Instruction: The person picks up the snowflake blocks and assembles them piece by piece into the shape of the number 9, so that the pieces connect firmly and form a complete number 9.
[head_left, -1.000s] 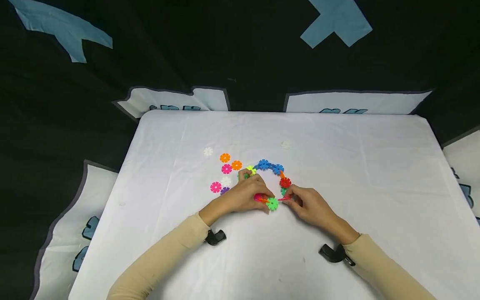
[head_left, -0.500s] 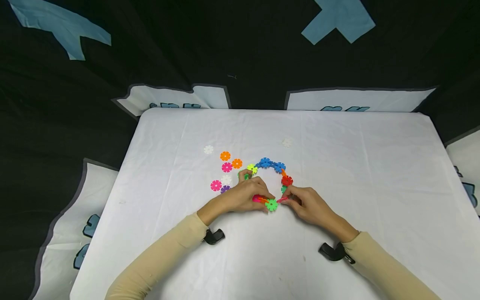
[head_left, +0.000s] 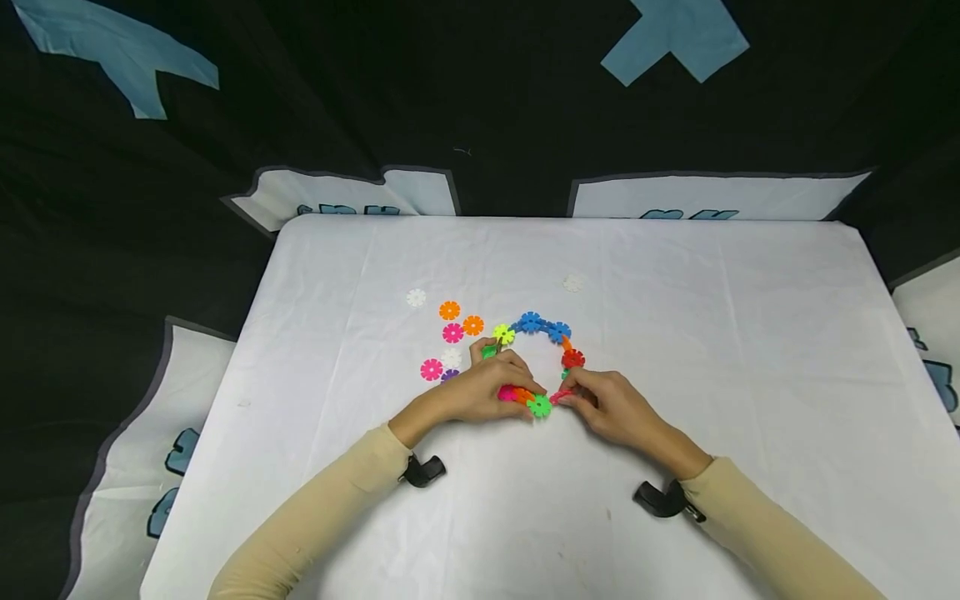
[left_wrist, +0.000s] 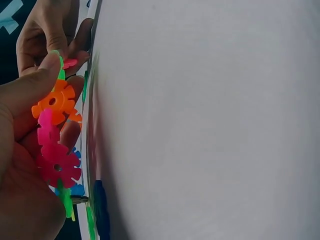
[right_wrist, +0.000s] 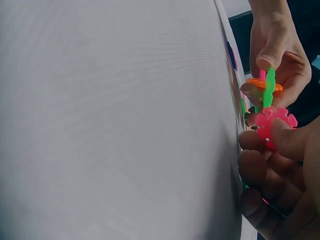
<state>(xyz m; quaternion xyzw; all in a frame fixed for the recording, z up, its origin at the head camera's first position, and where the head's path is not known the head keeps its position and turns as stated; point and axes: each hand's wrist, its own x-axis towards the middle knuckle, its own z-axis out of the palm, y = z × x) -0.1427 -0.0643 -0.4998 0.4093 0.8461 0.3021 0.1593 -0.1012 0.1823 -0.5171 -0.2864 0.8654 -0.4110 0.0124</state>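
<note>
Between my hands on the white table curves a chain of notched plastic snowflake discs, with a blue disc (head_left: 530, 322) and a red disc (head_left: 573, 358) on its far side. My left hand (head_left: 483, 392) grips the chain's near left part, thumb on a green disc (head_left: 539, 406); an orange disc (left_wrist: 54, 102) and a pink disc (left_wrist: 59, 167) lie along the palm. My right hand (head_left: 615, 407) pinches a bright pink disc (right_wrist: 270, 122) between thumb and fingers. Its edge meets the green disc's edge; how deeply they interlock I cannot tell.
Left of the chain lie loose discs, among them an orange disc (head_left: 449, 310), a pink disc (head_left: 431, 369) and a white disc (head_left: 416, 297). Another white disc (head_left: 573, 283) lies farther back. A dark curtain (head_left: 510, 100) hangs behind the table.
The bright pink disc in my right hand has tilted and come left against the green disc, closing the small gap between them. My left hand keeps its grip, shifting only slightly.
</note>
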